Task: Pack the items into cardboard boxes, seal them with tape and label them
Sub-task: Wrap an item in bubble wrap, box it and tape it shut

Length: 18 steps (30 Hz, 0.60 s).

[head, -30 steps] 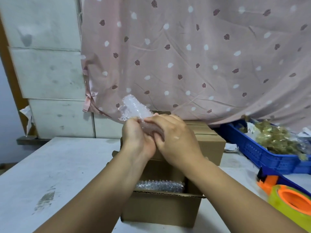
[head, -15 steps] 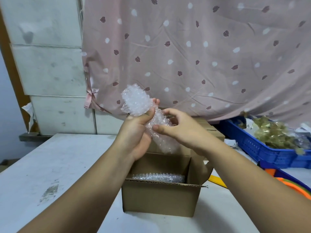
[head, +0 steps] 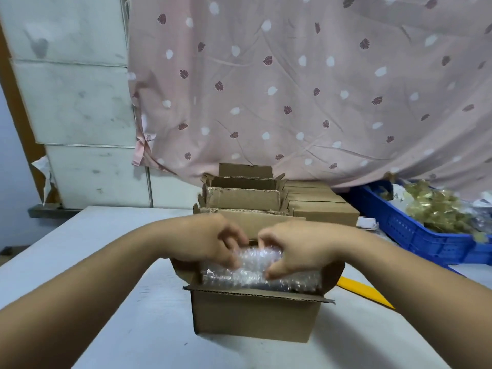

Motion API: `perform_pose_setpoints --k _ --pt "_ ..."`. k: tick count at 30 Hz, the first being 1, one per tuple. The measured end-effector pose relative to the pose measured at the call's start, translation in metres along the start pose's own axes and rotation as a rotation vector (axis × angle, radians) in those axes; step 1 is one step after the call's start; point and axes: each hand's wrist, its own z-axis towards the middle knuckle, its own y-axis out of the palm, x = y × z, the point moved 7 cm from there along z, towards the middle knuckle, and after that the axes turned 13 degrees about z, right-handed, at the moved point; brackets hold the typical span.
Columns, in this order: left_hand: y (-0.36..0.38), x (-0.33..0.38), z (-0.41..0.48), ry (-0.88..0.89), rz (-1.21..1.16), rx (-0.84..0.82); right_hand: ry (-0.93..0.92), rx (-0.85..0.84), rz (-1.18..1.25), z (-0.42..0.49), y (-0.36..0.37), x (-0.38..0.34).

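An open cardboard box [head: 253, 318] stands on the white table [head: 87, 251] in front of me. A bubble-wrapped item [head: 255, 262] lies in the box's opening, on top of more bubble wrap [head: 292, 282]. My left hand [head: 210, 241] grips the item's left end with curled fingers. My right hand [head: 290, 249] grips its right end, thumb on the near side. Both hands sit just inside the box's rim.
Several more cardboard boxes [head: 247, 198] stand in a row behind, some open, some closed [head: 319, 211]. A blue crate [head: 415, 233] with golden bagged pieces is at the right. A yellow strip [head: 364, 291] lies right of the box. A pink curtain [head: 292, 89] hangs behind.
Both hands have come down from chest height, lowering the bubble-wrapped item from above the box into its opening. The view has tilted, revealing the rear boxes.
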Motion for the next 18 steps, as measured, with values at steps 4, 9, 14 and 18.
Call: perform_pose_setpoints --k 4,9,14,18 --pt "0.018 0.009 0.011 -0.001 0.512 -0.205 0.027 -0.176 -0.064 0.016 0.030 -0.004" --pt "0.055 0.008 0.019 0.046 0.621 -0.533 0.064 -0.374 0.068 0.025 0.060 -0.001" --pt "0.062 0.000 0.023 0.026 0.659 -0.576 0.103 -0.397 0.210 0.025 0.065 0.008" --pt "0.066 0.000 0.026 0.047 0.710 -0.478 0.128 -0.461 0.175 0.026 0.077 0.018"
